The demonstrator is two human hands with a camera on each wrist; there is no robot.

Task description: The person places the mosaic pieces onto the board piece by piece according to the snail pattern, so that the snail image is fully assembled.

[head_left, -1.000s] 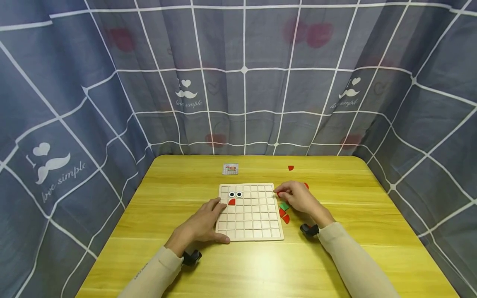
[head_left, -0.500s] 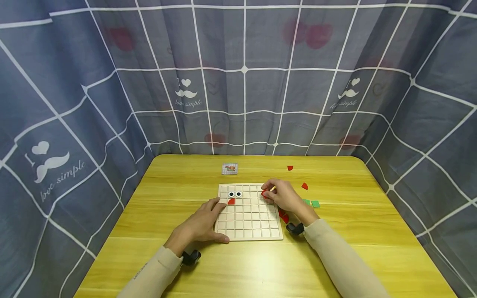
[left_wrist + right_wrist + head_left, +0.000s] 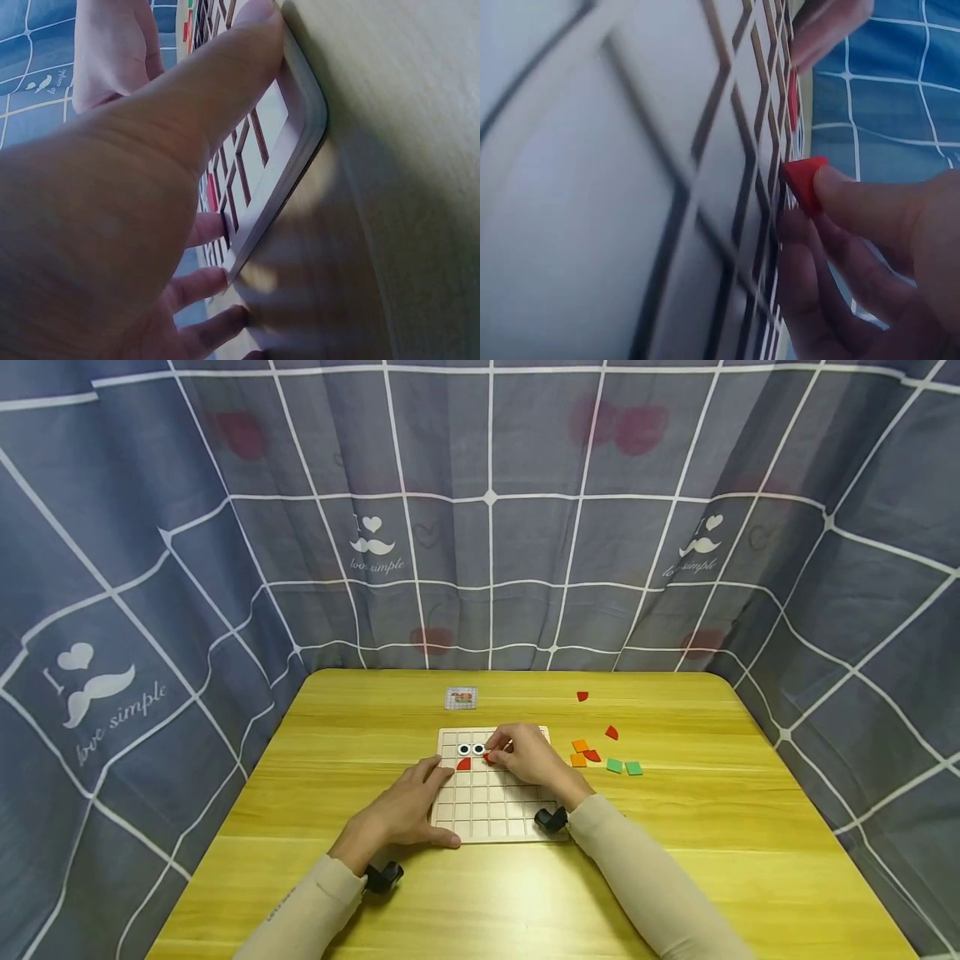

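A square, pale wooden grid board [image 3: 487, 814] lies on the table. My left hand [image 3: 405, 804] rests along its left side, fingers spread at the edge and thumb on the near corner. My right hand [image 3: 528, 756] is over the upper part of the board and pinches a red quarter-circle tile [image 3: 804, 182] between thumb and fingers, close to the grid. Just left of it on the board are two round eye tiles [image 3: 464, 749] side by side. Below the left eye lies another red quarter-circle tile [image 3: 464, 764].
Right of the board lie two orange square tiles [image 3: 581, 746], a red tile [image 3: 592, 756] and two green square tiles [image 3: 614, 766]. Farther back are two more red tiles [image 3: 612, 732]. A small picture card [image 3: 461, 697] lies behind the board. A grid-patterned curtain [image 3: 491, 568] surrounds the table.
My right hand has moved left from the loose tiles onto the board, carrying the red tile beside the eyes. Orange tiles it covered now show. My left hand stays in place.
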